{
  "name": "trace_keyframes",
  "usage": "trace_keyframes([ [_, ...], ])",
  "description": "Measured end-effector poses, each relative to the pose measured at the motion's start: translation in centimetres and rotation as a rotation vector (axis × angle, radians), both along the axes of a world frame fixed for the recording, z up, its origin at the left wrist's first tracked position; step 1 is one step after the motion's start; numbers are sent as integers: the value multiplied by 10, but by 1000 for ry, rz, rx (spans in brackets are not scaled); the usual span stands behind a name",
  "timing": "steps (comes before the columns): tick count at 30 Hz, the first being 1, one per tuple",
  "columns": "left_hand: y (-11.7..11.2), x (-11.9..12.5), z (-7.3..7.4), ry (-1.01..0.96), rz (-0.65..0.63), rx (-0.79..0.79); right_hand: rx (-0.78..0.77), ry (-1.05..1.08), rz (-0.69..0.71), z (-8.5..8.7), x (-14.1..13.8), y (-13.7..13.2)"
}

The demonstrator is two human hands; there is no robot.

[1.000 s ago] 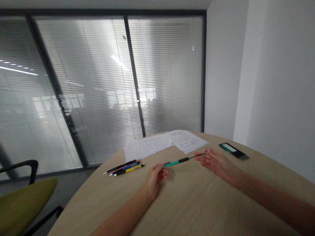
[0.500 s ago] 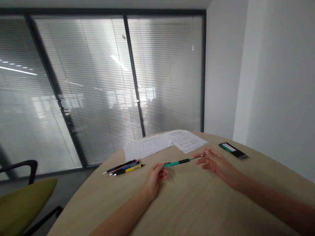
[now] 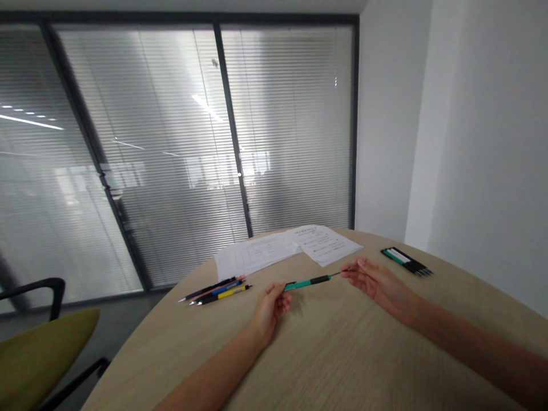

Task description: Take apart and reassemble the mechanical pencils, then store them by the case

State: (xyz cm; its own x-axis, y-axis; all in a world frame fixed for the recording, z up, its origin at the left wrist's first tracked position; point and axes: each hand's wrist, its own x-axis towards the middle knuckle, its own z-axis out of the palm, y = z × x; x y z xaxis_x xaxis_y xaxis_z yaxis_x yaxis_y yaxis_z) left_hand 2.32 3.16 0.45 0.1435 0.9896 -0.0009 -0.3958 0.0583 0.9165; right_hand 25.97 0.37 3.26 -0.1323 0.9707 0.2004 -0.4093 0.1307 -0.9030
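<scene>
A green mechanical pencil [image 3: 306, 282] with a black grip is held level just above the round wooden table [image 3: 325, 354]. My left hand [image 3: 269, 311] is closed round its rear end. My right hand [image 3: 377, 282] pinches the thin tip end with thumb and fingers, the other fingers loosely curled. Both forearms rest low over the tabletop.
Several pens and pencils [image 3: 216, 291] lie in a row to the left. Two printed sheets [image 3: 286, 248] lie at the far edge. A black case of pencil leads [image 3: 406, 261] sits at the right. A green chair [image 3: 38, 354] stands at the left, before a glass wall with blinds.
My right hand's fingers have drawn in slightly along the pencil's tip. The left hand and the pencil have stayed almost still.
</scene>
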Motion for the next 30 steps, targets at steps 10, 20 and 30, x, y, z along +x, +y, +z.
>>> trace_keyframes([
  [10, 1, 0, -1, -10, 1, -11, 35, -91, -2, 4, -3, -6],
  [20, 1, 0, 0, -21, 10, -26, 185, -507, -419, 3, 4, -1],
  [30, 3, -2, 0, -14, 6, -11, 473, -1347, -509, -20, 31, 26],
])
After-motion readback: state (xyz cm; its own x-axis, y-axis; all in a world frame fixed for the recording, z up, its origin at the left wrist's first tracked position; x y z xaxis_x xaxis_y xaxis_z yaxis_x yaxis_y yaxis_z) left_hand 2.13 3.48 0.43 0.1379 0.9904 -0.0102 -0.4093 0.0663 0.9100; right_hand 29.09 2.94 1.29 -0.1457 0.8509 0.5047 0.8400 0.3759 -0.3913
